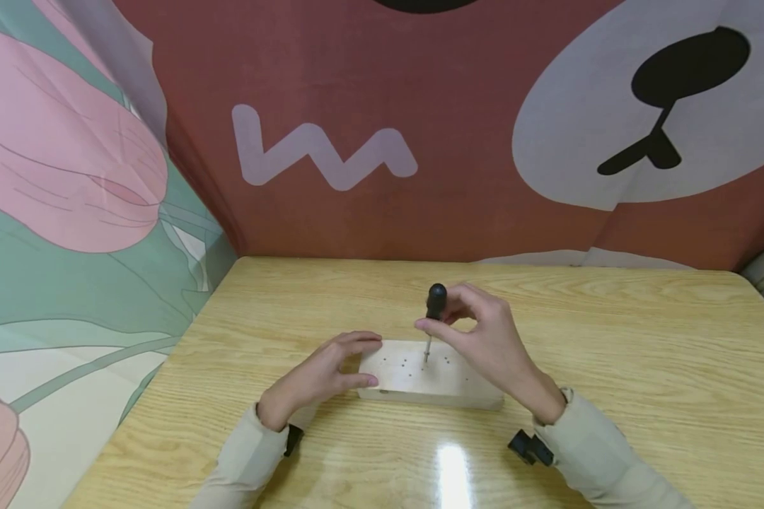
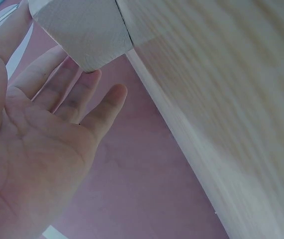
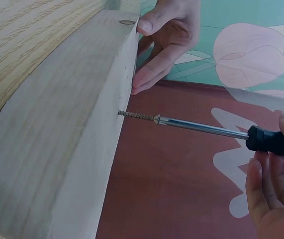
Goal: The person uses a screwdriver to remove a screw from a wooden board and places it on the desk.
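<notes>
A pale wooden block (image 1: 391,385) with several small holes in its top lies on the table. My left hand (image 1: 321,371) holds the block's left end, thumb at the near edge and fingers toward the far edge. My right hand (image 1: 493,346) grips the black handle of a screwdriver (image 1: 436,300), which stands nearly upright above the block. In the right wrist view, the tip of the screwdriver (image 3: 201,125) meets the head of a threaded screw (image 3: 138,116). The screw's point is in or against the block's top face, most of its thread showing.
The wood-grain table (image 1: 643,367) runs on around the block. Behind it hangs a printed red cloth (image 1: 356,219), with a green and pink floral cloth (image 1: 89,283) at the left. Small black devices (image 1: 530,447) sit at both wrists.
</notes>
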A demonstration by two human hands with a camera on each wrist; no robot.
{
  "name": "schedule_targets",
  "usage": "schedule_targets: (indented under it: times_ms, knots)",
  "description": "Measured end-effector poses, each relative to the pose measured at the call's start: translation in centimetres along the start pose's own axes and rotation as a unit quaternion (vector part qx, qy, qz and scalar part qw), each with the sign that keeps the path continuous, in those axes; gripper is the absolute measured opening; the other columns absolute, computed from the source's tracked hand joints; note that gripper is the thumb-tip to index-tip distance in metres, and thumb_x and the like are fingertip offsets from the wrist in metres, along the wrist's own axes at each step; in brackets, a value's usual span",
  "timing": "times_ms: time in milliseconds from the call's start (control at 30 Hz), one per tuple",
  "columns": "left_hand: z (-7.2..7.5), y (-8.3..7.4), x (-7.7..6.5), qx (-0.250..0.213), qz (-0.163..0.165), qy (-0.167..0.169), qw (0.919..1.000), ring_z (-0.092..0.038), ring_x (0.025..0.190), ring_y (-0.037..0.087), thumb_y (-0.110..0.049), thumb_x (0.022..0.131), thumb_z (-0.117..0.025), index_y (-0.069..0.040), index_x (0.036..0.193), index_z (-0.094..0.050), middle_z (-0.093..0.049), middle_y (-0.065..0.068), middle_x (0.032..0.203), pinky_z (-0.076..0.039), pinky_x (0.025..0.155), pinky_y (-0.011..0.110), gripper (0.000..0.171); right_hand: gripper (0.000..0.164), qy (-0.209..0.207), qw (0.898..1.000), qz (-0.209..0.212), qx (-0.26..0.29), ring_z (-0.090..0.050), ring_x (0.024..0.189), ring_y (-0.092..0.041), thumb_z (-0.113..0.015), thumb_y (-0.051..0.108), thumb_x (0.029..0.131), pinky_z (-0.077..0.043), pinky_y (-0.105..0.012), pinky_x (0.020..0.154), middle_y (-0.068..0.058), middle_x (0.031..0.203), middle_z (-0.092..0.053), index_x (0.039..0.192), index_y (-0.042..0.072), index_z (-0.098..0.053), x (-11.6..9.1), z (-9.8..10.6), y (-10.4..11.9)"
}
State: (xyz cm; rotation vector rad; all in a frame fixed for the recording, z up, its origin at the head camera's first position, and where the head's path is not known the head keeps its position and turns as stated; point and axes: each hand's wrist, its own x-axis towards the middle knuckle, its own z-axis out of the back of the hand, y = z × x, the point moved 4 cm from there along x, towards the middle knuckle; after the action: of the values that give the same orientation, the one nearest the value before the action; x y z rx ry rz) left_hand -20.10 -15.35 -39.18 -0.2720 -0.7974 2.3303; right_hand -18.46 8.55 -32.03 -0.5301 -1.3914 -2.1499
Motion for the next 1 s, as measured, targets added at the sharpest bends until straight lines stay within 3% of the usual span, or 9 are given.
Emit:
schedule_targets:
  times_ms: [333, 500, 733, 1000]
  knots:
    - [0.02, 0.02, -0.1, -0.006, 0.001, -0.001, 1.0, -0.043, 0.141, 0.029, -0.033, 0.092, -0.07, -0.005, 0.143, -0.053, -0.048, 0.01, 0.15, -0.041, 0.113, 0.048, 0.06, 0.021, 0.014, 1.0, -0.021, 0.012, -0.068, 0.08, -0.005, -0.081, 0.009, 0.083, -0.059, -0.026, 0.077, 0.005, 0.086, -0.073, 0.101, 0.012, -0.07, 0.04, 0.19, 0.21]
    - [0.01, 0.06, -0.06, -0.008, 0.002, 0.001, 1.0, -0.043, 0.142, 0.029, -0.034, 0.092, -0.07, -0.006, 0.143, -0.053, -0.048, 0.009, 0.151, -0.04, 0.114, 0.048, 0.06, 0.022, 0.011, 1.0, -0.004, 0.01, -0.067, 0.081, -0.005, -0.083, 0.008, 0.081, -0.059, -0.028, 0.075, 0.006, 0.088, -0.072, 0.098, 0.013, -0.07, 0.07, 0.28, 0.28]
    - [0.01, 0.05, -0.05, -0.012, 0.006, 0.003, 0.9999, -0.042, 0.142, 0.029, -0.035, 0.092, -0.07, -0.006, 0.143, -0.053, -0.048, 0.008, 0.151, -0.04, 0.114, 0.048, 0.061, 0.022, -0.004, 1.0, 0.017, 0.015, -0.063, 0.072, -0.004, -0.084, 0.007, 0.078, -0.057, -0.02, 0.068, 0.005, 0.085, -0.068, 0.092, 0.014, -0.07, 0.15, 0.38, 0.02]
    - [-0.11, 0.23, -0.02, -0.01, 0.005, 0.001, 0.9999, -0.042, 0.142, 0.029, -0.036, 0.092, -0.069, -0.007, 0.143, -0.053, -0.048, 0.008, 0.151, -0.04, 0.114, 0.048, 0.062, 0.027, -0.004, 1.0, -0.005, 0.018, -0.068, 0.077, -0.005, -0.081, 0.002, 0.081, -0.06, -0.025, 0.073, 0.001, 0.088, -0.074, 0.106, 0.008, -0.071, 0.2, 0.63, -0.03]
